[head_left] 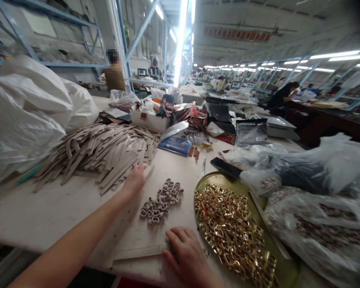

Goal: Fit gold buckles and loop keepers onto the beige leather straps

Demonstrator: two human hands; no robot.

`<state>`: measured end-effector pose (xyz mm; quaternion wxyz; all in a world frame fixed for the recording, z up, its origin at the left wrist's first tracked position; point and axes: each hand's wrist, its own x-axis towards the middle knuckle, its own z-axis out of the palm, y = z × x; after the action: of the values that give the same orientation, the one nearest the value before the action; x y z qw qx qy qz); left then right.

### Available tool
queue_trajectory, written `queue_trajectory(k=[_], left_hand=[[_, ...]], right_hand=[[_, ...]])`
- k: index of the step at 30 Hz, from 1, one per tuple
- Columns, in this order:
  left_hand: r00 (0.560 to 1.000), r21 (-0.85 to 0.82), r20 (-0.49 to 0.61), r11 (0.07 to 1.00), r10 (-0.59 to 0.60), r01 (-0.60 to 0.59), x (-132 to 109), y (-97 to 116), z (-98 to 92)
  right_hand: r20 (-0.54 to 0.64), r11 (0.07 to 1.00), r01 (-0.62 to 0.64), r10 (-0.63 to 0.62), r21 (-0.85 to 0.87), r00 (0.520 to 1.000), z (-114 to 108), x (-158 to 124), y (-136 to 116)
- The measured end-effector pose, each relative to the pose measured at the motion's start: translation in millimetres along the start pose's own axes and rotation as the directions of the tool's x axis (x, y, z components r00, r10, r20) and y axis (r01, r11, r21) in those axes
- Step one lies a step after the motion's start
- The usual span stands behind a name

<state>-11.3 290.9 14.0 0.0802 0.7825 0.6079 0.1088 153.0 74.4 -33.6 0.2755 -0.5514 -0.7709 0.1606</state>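
Observation:
My left hand (135,180) is at the right edge of a large heap of grey-beige strips (108,148), its fingertips blurred, so whether they grip a strip does not show. Near the table's front edge, my right hand (186,252) has its thumb and fingers closed around the right end of a flat beige strip (139,253) lying on the table. Between the hands sits a small pile of beige loops (162,202). Just right of my right hand, a gold-coloured oval tray (199,182) holds many shiny gold metal buckles (231,224).
Behind the loops lie a blue booklet (175,146), a pen (203,166) and a black phone (226,167). Clear plastic bags (324,228) crowd the right side; a big white sack (33,100) stands at the left. Other people (115,76) are farther back.

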Motion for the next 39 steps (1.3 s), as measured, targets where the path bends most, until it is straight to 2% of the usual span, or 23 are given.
queue_trajectory(k=[2, 3, 4, 5, 7, 10, 12, 14, 17, 21, 23, 24, 27, 30, 32, 34, 36, 39], left_hand=[[0.994, -0.054, -0.005, 0.992, 0.111, -0.111, -39.0, 6.6, -12.0], [0.973, -0.141, -0.001, 0.963, 0.23, -0.228, -60.9, 10.9, -17.1], [0.949, -0.219, 0.037, 0.929, 0.312, -0.297, -83.5, 15.6, -21.3], [0.922, -0.288, 0.103, 0.899, 0.373, -0.332, -106.0, 20.6, -24.5], [0.86, -0.43, 0.268, 0.853, 0.433, -0.296, -147.3, 31.0, -27.4], [0.751, -0.597, 0.485, 0.797, 0.449, -0.091, -191.6, 47.1, -25.2], [0.664, -0.679, 0.6, 0.723, 0.446, 0.127, -208.5, 56.5, -23.0], [0.579, -0.704, 0.684, 0.61, 0.444, 0.364, -218.3, 62.9, -23.2], [0.509, -0.677, 0.735, 0.444, 0.448, 0.587, -227.5, 64.2, -27.6], [0.443, -0.614, 0.764, 0.32, 0.469, 0.721, -237.6, 57.0, -29.2], [0.432, -0.59, 0.765, 0.252, 0.477, 0.767, -239.7, 56.0, -25.1], [0.441, -0.585, 0.762, 0.213, 0.474, 0.782, -239.3, 57.1, -22.3], [0.52, -0.603, 0.748, 0.094, 0.412, 0.792, -232.0, 63.8, -15.4], [0.582, -0.619, 0.744, 0.013, 0.33, 0.785, -220.8, 68.5, -14.1], [0.592, -0.616, 0.748, -0.021, 0.301, 0.788, -215.0, 67.9, -15.6], [0.591, -0.607, 0.753, -0.043, 0.289, 0.794, -210.9, 65.6, -17.3], [0.586, -0.596, 0.761, -0.059, 0.277, 0.801, -207.2, 63.0, -18.2], [0.585, -0.581, 0.769, -0.101, 0.257, 0.808, -200.9, 59.5, -17.1]], right_hand=[[-0.107, 0.989, -0.038, 0.054, 0.144, 0.993, -5.5, -2.4, -0.6], [-0.186, 0.967, -0.065, 0.113, 0.247, 0.976, -7.5, -3.9, 0.9], [-0.256, 0.926, -0.095, 0.198, 0.366, 0.946, -9.4, -5.6, 2.7], [-0.294, 0.864, -0.119, 0.292, 0.489, 0.91, -11.5, -7.5, 4.3], [-0.262, 0.716, -0.153, 0.434, 0.681, 0.862, -16.4, -11.8, 5.1], [-0.089, 0.548, -0.201, 0.457, 0.812, 0.885, -23.5, -18.7, -0.4], [-0.012, 0.462, -0.228, 0.461, 0.857, 0.888, -26.8, -22.7, -4.8], [0.018, 0.393, -0.25, 0.506, 0.885, 0.862, -30.2, -25.5, -6.3], [0.031, 0.369, -0.288, 0.567, 0.884, 0.823, -37.5, -27.5, -3.0], [0.048, 0.372, -0.303, 0.56, 0.878, 0.827, -45.4, -27.2, -2.0], [0.079, 0.361, -0.319, 0.546, 0.876, 0.834, -44.3, -25.4, -7.9], [0.097, 0.362, -0.332, 0.536, 0.871, 0.839, -42.4, -24.1, -12.0], [0.155, 0.413, -0.376, 0.477, 0.829, 0.865, -34.6, -18.4, -21.5], [0.132, 0.575, -0.39, 0.438, 0.719, 0.889, -30.7, -7.3, -13.9], [-0.001, 0.764, -0.345, 0.412, 0.545, 0.911, -32.1, 5.8, 1.3], [-0.13, 0.922, -0.268, 0.313, 0.279, 0.941, -34.7, 23.7, 18.8], [-0.135, 0.978, -0.204, 0.207, 0.036, 0.969, -35.8, 43.6, 33.0], [0.017, 0.967, -0.159, 0.166, -0.199, 0.986, -33.1, 66.5, 43.1]])
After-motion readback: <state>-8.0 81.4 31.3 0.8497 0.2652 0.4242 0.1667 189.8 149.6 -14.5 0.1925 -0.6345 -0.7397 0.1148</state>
